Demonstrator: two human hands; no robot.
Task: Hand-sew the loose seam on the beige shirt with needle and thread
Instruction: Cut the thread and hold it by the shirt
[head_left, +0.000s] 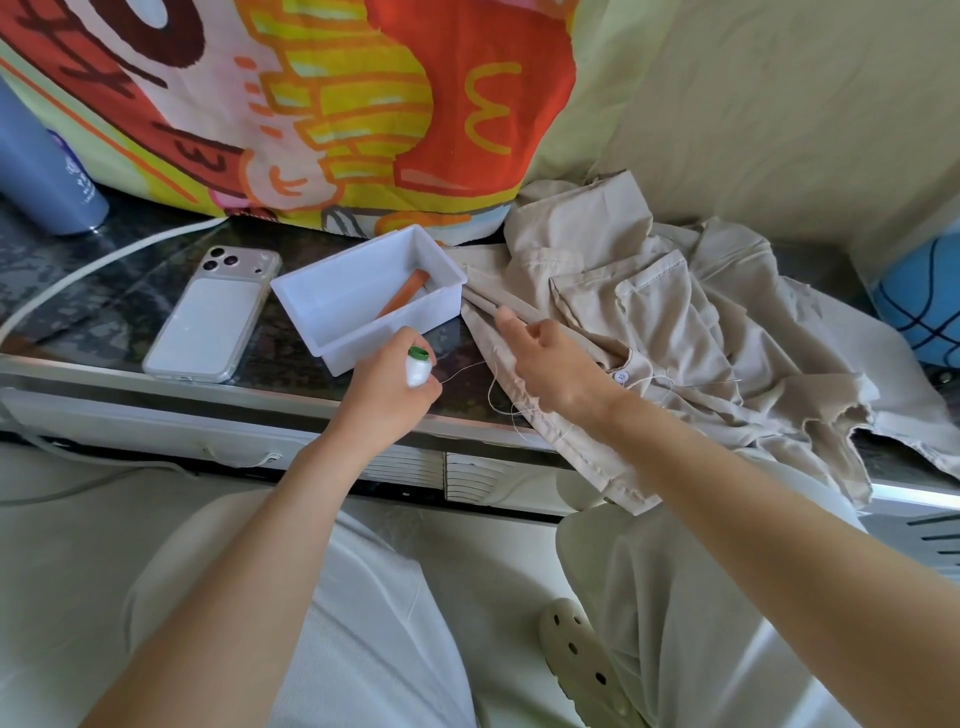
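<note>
- Beige shirt (649, 312) is shown crumpled on the right side of a dark tabletop (130, 306), with one long seamed edge draped over the front rim toward the person's lap.
- The right hand (550, 364) is laid on that draped edge, its grip open and the fingers stretched out.
- A small white thread spool (417, 370) with a green cap is held in the closed grip of the left hand (384, 395), just in front of a white tray (395, 327).
- A fine thread (462, 370) is seen running from the spool toward the shirt; no needle can be made out.
- The cloth is judged light, soft and limp, so it is likely to slide and bunch. It is best pinched close beside the loose seam and kept taut.
- A phone (213, 317) is lying left of the tray.
</note>
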